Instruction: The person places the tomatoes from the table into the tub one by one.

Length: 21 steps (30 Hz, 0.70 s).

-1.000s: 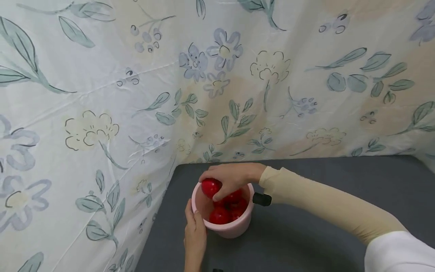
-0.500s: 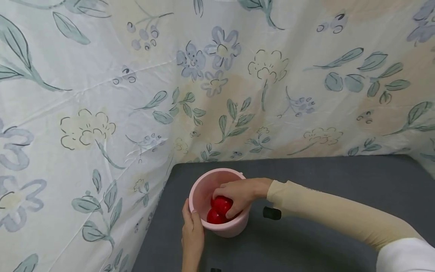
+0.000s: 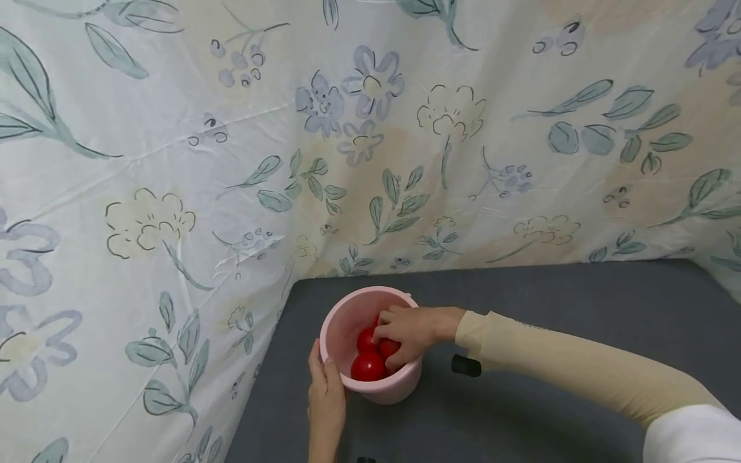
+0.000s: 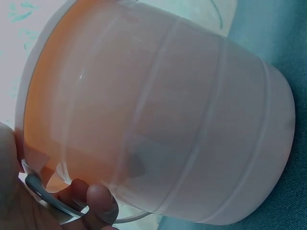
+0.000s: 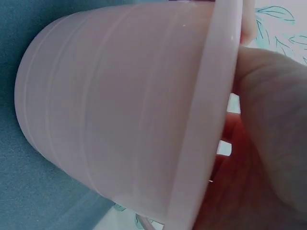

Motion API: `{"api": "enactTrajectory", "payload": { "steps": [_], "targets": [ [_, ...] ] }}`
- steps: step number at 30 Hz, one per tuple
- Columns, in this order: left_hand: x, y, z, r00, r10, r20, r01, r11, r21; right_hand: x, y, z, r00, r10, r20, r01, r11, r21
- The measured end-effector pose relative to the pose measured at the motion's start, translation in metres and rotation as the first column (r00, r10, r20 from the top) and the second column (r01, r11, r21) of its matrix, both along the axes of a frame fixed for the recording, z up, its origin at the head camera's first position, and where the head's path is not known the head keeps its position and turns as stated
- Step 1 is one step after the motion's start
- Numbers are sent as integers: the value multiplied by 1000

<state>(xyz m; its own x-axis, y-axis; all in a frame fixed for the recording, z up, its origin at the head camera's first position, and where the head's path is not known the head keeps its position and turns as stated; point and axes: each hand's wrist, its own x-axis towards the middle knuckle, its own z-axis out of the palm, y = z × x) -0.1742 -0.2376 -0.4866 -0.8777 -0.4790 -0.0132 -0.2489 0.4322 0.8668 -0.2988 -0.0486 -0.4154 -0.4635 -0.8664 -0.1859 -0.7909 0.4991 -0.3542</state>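
A pink bucket [image 3: 390, 390] with a wide rim stands on the dark table and holds several shiny red balls [image 3: 368, 366]. My left hand [image 3: 327, 402] grips its left side at the rim. In the left wrist view, the fingertips [image 4: 101, 203] curl beside the grey handle [image 4: 50, 197], close under the rim. My right hand [image 3: 413, 331] reaches over the right rim into the bucket. Its fingers and thumb lie curled about one red ball [image 3: 388, 348]. From the right wrist view, the bucket wall [image 5: 120, 105] hides what that hand touches inside.
The dark grey tabletop [image 3: 550, 360] stretches away to the right of the bucket. A floral cloth [image 3: 451, 193] hangs behind the table and along its left side. A small black device [image 3: 466, 365] sits at the right wrist, over a beige sleeve [image 3: 550, 354].
A red ball held near the far left rim has gone down into the bucket with my right hand. That hand then shifted slightly, baring another ball at the left. The left hand keeps its grip.
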Motion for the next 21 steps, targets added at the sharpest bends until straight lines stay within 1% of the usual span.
{"api": "enactTrajectory", "payload": {
  "steps": [2, 4, 6, 8, 10, 12, 14, 15, 17, 18, 19, 21],
  "targets": [
    [0, 0, 0, 1000, -4, -1, 4, 1000, 0, 2, 2, -1, 1000, 3, -21, -3, 1000, -15],
    [-1, 0, 0, 1000, -5, -19, 5, 1000, -14, 4, 4, -2, 1000, -2, -22, 0, 999, -53],
    [-2, -1, 1, 999, 10, -33, -11, 998, -60, 7, 6, -1, 1000, -8, -15, 6, 993, -114],
    [-4, -4, 3, 999, 27, -46, -32, 992, -125, 9, 9, 1, 1000, -15, -3, 15, 983, -182],
    [-4, -9, 5, 997, 43, -59, -55, 975, -217, 11, 13, 5, 999, -43, -1, 42, 971, -235],
    [-4, -13, 8, 996, 44, -83, -66, 955, -288, 14, 19, 11, 996, -86, -9, 81, 958, -274],
    [-2, -15, 14, 991, 34, -129, -76, 937, -341, 18, 29, 16, 989, -144, -36, 126, 942, -310],
    [-1, -15, 17, 987, 24, -156, -79, 931, -357, 20, 36, 17, 981, -183, -60, 153, 931, -333],
    [-1, -12, 27, 976, -18, -216, -67, 924, -376, 23, 51, 18, 955, -265, -134, 196, 902, -384],
    [-1, -9, 33, 968, -48, -245, -52, 920, -388, 24, 60, 17, 934, -310, -177, 216, 885, -412],
    [-1, -5, 40, 960, -84, -265, -33, 912, -409, 26, 68, 16, 906, -358, -224, 235, 869, -436],
    [-1, 5, 55, 946, -170, -275, 23, 883, -468, 29, 84, 12, 833, -462, -304, 285, 830, -479]
  ]
}}
